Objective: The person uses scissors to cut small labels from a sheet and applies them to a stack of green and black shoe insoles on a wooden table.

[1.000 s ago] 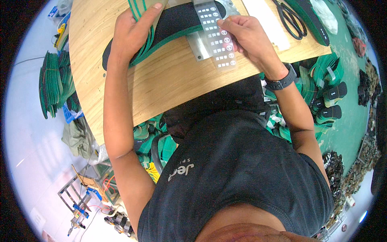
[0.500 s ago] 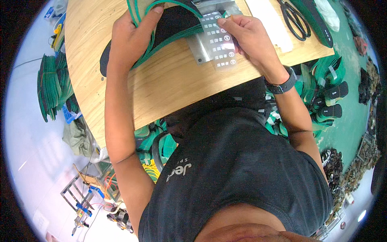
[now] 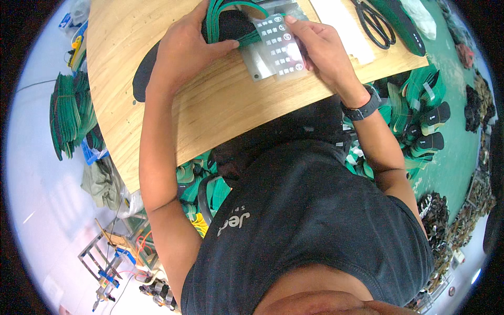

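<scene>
Head view: label sheet pinched in the right hand beside bent green-edged insoles

A clear label sheet [image 3: 282,51] with rows of white printing hangs over the table's upper part, overlapping a silvery plate [image 3: 256,65] that shows at its left. The right hand [image 3: 324,48] pinches the sheet near its upper right corner, thumb on top. Just left of the sheet are the black, green-edged insoles [image 3: 230,27], their layers arched up near the top edge. The left hand [image 3: 190,51] lies against these bent layers, thumb stretched rightward along their near edge; its fingertips are hidden, so I cannot tell whether it grips. A dark rounded end [image 3: 143,79] sticks out to the left of that hand.

Beyond the right hand, a white strip [image 3: 359,39], a black looped tool [image 3: 375,26] and another green-edged insole [image 3: 412,29] lie on the pale wooden table [image 3: 220,118]. A dark watch [image 3: 361,109] circles the right wrist. Insole bundles [image 3: 69,118] stand off the table's left side, with more green stacks [image 3: 428,118] below its right edge, over a green floor [image 3: 459,152].
</scene>
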`<state>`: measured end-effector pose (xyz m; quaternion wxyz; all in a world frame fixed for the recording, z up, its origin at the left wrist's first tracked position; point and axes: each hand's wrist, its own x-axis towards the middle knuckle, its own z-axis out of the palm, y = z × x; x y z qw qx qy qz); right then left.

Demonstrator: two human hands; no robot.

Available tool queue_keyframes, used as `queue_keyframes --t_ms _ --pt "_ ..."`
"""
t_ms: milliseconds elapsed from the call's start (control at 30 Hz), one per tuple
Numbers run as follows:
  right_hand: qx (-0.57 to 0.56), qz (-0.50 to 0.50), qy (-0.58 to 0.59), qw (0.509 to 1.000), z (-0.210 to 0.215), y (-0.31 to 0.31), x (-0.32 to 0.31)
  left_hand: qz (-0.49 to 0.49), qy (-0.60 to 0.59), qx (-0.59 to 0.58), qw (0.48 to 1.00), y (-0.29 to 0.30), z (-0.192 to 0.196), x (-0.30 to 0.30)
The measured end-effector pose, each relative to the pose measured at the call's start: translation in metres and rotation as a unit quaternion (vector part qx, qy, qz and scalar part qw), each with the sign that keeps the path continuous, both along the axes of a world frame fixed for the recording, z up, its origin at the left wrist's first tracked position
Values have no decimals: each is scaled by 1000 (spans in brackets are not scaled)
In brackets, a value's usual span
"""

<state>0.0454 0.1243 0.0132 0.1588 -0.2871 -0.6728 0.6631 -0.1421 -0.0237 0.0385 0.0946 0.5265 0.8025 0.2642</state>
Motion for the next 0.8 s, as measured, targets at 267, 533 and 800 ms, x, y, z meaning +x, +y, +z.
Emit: queue_keyframes --t_ms 267,533,800 --pt "28 53 33 998 -4 6 5 5 51 -2 999 -1 -7 -7" --pt "-25 -143 173 974 -3 12 33 25 36 -18 999 -3 0 0" --pt "-150 -66 170 972 -10 24 3 19 19 13 1000 -8 2 -10"
